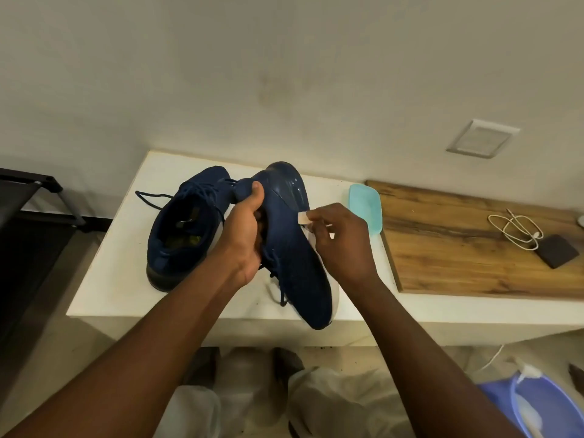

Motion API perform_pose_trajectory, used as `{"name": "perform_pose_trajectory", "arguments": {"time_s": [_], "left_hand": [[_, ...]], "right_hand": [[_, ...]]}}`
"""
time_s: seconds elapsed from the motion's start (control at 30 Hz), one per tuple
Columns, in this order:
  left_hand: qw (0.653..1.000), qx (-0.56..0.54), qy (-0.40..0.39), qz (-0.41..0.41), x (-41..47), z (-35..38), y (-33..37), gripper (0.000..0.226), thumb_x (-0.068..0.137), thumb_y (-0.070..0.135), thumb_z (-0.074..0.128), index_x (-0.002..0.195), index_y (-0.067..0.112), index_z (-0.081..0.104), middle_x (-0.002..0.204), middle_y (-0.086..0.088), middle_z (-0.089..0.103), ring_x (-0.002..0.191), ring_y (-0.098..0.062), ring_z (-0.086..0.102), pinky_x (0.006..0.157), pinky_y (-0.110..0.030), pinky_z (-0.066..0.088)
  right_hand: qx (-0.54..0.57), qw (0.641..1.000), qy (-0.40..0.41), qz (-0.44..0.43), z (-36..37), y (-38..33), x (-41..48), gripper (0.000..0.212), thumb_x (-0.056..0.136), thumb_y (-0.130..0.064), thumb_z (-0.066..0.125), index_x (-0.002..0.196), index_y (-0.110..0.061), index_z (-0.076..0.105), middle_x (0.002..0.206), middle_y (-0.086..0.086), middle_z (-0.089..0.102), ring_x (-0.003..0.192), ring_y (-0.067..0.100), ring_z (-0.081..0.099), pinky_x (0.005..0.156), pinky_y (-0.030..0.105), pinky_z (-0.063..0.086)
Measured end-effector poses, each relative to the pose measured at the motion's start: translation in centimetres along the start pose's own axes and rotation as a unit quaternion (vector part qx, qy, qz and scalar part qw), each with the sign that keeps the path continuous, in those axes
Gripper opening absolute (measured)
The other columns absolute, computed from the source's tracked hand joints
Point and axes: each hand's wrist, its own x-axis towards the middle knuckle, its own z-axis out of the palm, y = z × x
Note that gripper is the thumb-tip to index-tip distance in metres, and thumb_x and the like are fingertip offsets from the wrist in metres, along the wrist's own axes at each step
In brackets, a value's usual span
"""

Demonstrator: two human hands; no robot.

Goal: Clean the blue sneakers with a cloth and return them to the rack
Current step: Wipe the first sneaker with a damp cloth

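Of the person we see only arms, hands and legs. Both arms are bare along all that shows, from the lower edge of the view to the fingers. The left forearm and the right forearm are lean, with faint tendon lines near the wrists. On the left hand we note a short, trimmed thumbnail; the right hand has plain knuckles. Beneath the arms we make out pale, off-white trousers, loose and deeply creased over both knees. Two darker shapes sit by the trouser legs, perhaps footwear; we cannot tell.
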Motion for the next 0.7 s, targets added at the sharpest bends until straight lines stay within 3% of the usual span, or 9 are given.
{"name": "perform_pose_trajectory", "arguments": {"time_s": [0.07, 0.17, 0.23, 0.3, 0.37, 0.43, 0.5, 0.6, 0.7], "left_hand": [[1.000, -0.003, 0.017, 0.006, 0.1, -0.4, -0.1, 0.048, 0.099, 0.057, 0.050, 0.118, 0.019, 0.072, 0.108, -0.005, 0.078, 0.097, -0.022, 0.076, 0.082, -0.040, 0.060], [0.999, -0.017, 0.040, 0.006, 0.3, -0.7, -0.1, 0.046, 0.098, 0.058, 0.053, 0.112, 0.020, 0.074, 0.103, -0.005, 0.079, 0.098, -0.026, 0.075, 0.088, -0.045, 0.059], [0.999, -0.007, 0.039, 0.008, 0.4, -0.5, -0.3, 0.045, 0.097, 0.057, 0.055, 0.111, 0.019, 0.075, 0.102, -0.006, 0.079, 0.098, -0.026, 0.075, 0.089, -0.045, 0.058], [1.000, 0.003, 0.029, -0.003, 0.6, -0.2, -0.7, 0.047, 0.096, 0.058, 0.056, 0.114, 0.019, 0.074, 0.105, -0.005, 0.079, 0.098, -0.026, 0.075, 0.092, -0.047, 0.058], [1.000, 0.008, 0.023, -0.012, 0.9, -0.1, -1.1, 0.048, 0.095, 0.060, 0.055, 0.116, 0.021, 0.074, 0.106, -0.004, 0.078, 0.100, -0.025, 0.075, 0.095, -0.047, 0.056], [1.000, 0.007, 0.024, -0.012, 1.4, -0.2, -1.4, 0.049, 0.095, 0.061, 0.054, 0.118, 0.022, 0.073, 0.107, -0.003, 0.078, 0.102, -0.025, 0.074, 0.095, -0.048, 0.056], [1.000, 0.010, 0.019, -0.008, 1.7, -0.3, -1.4, 0.051, 0.095, 0.062, 0.053, 0.121, 0.022, 0.071, 0.109, -0.003, 0.078, 0.103, -0.026, 0.074, 0.095, -0.048, 0.057], [0.999, 0.033, -0.003, 0.008, 1.8, -0.1, -1.5, 0.047, 0.095, 0.056, 0.059, 0.124, 0.020, 0.070, 0.112, -0.004, 0.077, 0.103, -0.026, 0.074, 0.091, -0.047, 0.059], [0.997, 0.054, -0.003, 0.051, 1.8, -0.1, -1.7, 0.041, 0.089, 0.032, 0.076, 0.125, 0.015, 0.067, 0.111, -0.005, 0.077, 0.101, -0.024, 0.075, 0.082, -0.042, 0.061]], "right_hand": [[-0.005, 1.000, -0.014, 0.026, -0.5, 0.7, 0.2, 0.013, 0.093, -0.012, 0.064, 0.102, -0.016, 0.072, 0.101, -0.003, 0.069, 0.087, 0.007, 0.061, 0.085, 0.023, 0.054], [-0.103, 0.977, -0.168, 0.080, -2.0, 2.0, -1.2, 0.017, 0.089, -0.016, 0.069, 0.105, -0.017, 0.074, 0.108, -0.003, 0.070, 0.086, 0.007, 0.057, 0.084, 0.019, 0.045], [-0.142, 0.960, -0.221, 0.095, -3.4, 2.2, -2.0, 0.018, 0.087, -0.017, 0.073, 0.104, -0.020, 0.075, 0.109, -0.004, 0.070, 0.086, 0.008, 0.058, 0.082, 0.019, 0.044], [-0.155, 0.966, -0.188, 0.086, -4.5, 1.4, -2.0, 0.018, 0.088, -0.017, 0.071, 0.104, -0.022, 0.076, 0.108, -0.007, 0.070, 0.088, 0.007, 0.058, 0.086, 0.016, 0.040], [-0.157, 0.980, -0.105, 0.058, -5.1, 0.3, -1.8, 0.016, 0.091, -0.018, 0.068, 0.105, -0.022, 0.075, 0.104, -0.009, 0.067, 0.089, 0.005, 0.057, 0.089, 0.011, 0.034], [-0.108, 0.993, -0.044, 0.016, -4.9, -0.9, -1.5, 0.013, 0.092, -0.019, 0.067, 0.103, -0.020, 0.074, 0.099, -0.009, 0.065, 0.086, 0.005, 0.056, 0.083, 0.001, 0.033], [-0.066, 0.996, -0.055, -0.013, -4.0, -1.7, -1.2, 0.014, 0.093, -0.017, 0.065, 0.103, -0.017, 0.074, 0.101, -0.005, 0.066, 0.088, 0.009, 0.059, 0.078, 0.007, 0.044], [-0.079, 0.990, -0.117, -0.015, -2.3, -1.3, -0.8, 0.015, 0.095, -0.013, 0.061, 0.103, -0.011, 0.073, 0.106, 0.005, 0.066, 0.092, 0.019, 0.062, 0.083, 0.030, 0.053], [-0.109, 0.976, -0.184, 0.029, -2.8, -0.2, -1.1, 0.013, 0.091, -0.013, 0.063, 0.099, -0.012, 0.074, 0.103, 0.003, 0.068, 0.090, 0.017, 0.061, 0.080, 0.026, 0.050]]}}
